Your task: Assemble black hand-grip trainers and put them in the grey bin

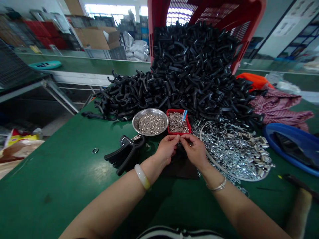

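My left hand [167, 148] and my right hand [194, 148] meet at the fingertips just in front of a red tray [190, 130] of small metal pins. Both are pinched closed; whatever lies between the fingers is too small to name. Under them is a dark flat pad [183, 171]. Left of the tray stands a round metal bowl [136, 127] full of tiny metal parts. A black hand grip exerciser with a spring [127, 151] lies left of my left hand. To the right of my right hand spreads a heap of shiny metal parts [231, 149].
A large pile of black curved handles [189, 76] spills from a tipped red crate [259, 20] at the back. On the right are a blue basin [271, 131], a checked cloth [279, 103] and a hammer [301, 187]. A metal ring [95, 150] lies at left.
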Demonstrator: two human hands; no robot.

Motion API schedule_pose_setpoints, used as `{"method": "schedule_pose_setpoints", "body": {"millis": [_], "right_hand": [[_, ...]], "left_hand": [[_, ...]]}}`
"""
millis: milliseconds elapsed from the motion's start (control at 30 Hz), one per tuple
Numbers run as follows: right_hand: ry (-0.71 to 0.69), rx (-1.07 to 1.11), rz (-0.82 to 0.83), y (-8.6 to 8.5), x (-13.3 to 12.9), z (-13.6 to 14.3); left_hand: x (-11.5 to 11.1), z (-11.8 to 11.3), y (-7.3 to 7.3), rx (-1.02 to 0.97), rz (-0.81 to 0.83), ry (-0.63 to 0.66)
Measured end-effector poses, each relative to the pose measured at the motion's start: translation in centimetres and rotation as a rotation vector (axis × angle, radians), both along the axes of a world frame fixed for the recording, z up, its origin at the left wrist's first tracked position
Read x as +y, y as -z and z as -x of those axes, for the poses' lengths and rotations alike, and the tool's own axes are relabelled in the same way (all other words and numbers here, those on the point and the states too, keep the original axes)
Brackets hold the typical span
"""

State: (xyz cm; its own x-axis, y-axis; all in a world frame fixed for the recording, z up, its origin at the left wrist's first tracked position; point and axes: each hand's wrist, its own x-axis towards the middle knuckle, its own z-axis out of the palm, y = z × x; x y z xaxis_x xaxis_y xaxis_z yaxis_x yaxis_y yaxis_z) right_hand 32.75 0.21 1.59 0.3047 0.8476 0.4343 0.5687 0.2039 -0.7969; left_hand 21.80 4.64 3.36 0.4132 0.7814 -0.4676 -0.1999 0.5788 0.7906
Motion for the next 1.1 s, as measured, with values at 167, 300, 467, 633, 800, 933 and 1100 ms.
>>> {"method": "schedule_pose_setpoints", "body": {"millis": [167,300,467,633,800,933,1100], "right_hand": [[0.033,-0.283,0.006,-0.1,-0.9,-0.6],[-0.039,-0.582,0.136,1.0,-2.0,-0.8],[0.021,-0.768,0.212,1.5,-2.4,-0.4],[0.037,-0.814,0.251,1.2,-2.1,-0.1],[0.032,-0.863,0.233,1.0,-2.0,0.0],[0.027,-1.033,0.295,0.2,-2.0,0.8],[0.005,-1.142,0.343,-0.6,-2.0,1.8]], "left_hand": [[1.2,0.9,0.2,0.219,-0.351,0.125],[2.2,2.3,0.6,0.616,-0.883,0.174],[1.8,3.2,0.9,1.019,-1.09,0.315],[1.6,3.3,1.1,1.171,-1.2,0.371],[1.7,3.4,1.4,1.164,-1.175,0.355],[1.7,3.4,1.5,1.152,-1.19,0.361],[1.7,3.3,1.3,1.143,-1.189,0.406]]}}
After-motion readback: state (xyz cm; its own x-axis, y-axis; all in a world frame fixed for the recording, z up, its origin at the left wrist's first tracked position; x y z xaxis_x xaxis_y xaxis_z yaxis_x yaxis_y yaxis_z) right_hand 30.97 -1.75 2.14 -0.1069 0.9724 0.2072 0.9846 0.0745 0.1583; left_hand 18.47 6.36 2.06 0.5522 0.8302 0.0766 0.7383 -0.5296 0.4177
